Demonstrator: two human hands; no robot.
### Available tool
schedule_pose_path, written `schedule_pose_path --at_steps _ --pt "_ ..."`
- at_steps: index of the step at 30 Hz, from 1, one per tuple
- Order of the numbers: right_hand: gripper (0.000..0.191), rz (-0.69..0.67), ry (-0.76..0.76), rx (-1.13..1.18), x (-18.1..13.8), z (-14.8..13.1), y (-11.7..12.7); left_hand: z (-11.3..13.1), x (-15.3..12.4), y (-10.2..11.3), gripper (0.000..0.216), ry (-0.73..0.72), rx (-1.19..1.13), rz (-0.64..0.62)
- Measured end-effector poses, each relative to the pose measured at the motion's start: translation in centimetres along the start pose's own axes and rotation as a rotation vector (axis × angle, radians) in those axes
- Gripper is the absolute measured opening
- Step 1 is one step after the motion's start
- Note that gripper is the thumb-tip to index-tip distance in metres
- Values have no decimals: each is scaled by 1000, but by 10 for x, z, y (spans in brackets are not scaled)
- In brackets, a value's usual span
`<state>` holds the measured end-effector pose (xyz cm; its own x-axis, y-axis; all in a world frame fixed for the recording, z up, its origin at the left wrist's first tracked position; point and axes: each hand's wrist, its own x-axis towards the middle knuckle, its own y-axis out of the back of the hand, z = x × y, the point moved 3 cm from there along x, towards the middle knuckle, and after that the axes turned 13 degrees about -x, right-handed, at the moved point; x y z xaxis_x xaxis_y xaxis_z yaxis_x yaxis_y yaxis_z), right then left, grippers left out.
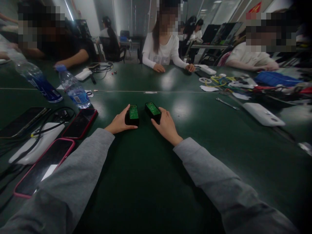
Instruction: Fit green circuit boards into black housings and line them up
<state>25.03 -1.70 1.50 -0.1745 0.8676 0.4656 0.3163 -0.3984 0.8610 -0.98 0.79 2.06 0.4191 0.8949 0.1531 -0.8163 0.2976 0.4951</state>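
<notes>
My left hand (121,121) grips a small black box with a green circuit board (134,112) on its upper face, thumb on the near side and fingers behind. Just to the right, my right hand (166,125) is closed around a second black box, also topped by a green circuit board (152,108) and turned at a slant. A narrow gap separates the two boxes. Both are at the middle of the dark green table (136,175). Whether they rest on the surface or hang slightly above it I cannot tell.
Phones (80,124), a white power strip (36,143), cables and two bottles (73,88) crowd the left. On the right lie a wrench (227,103), another white power strip (263,114), tangled wires and a blue tray (278,79). Several people sit around the far side.
</notes>
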Motion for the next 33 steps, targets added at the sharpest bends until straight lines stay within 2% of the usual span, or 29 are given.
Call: schedule_pose_path --at_steps 6,11,16,22,33 --pt "75 -39 -69 124 1 5 -4 -6 1 -5 125 -4 126 10" --pt "77 -44 24 188 2 5 -4 -11 0 -11 114 -102 208 39" --pt "67 -102 106 135 2 1 -5 -14 0 -13 106 -157 242 58" --pt "63 -150 194 13 1 -6 -4 -9 -1 -13 104 -127 257 62" --pt "59 -139 203 23 1 -8 -2 -8 -1 -14 103 -122 269 34"
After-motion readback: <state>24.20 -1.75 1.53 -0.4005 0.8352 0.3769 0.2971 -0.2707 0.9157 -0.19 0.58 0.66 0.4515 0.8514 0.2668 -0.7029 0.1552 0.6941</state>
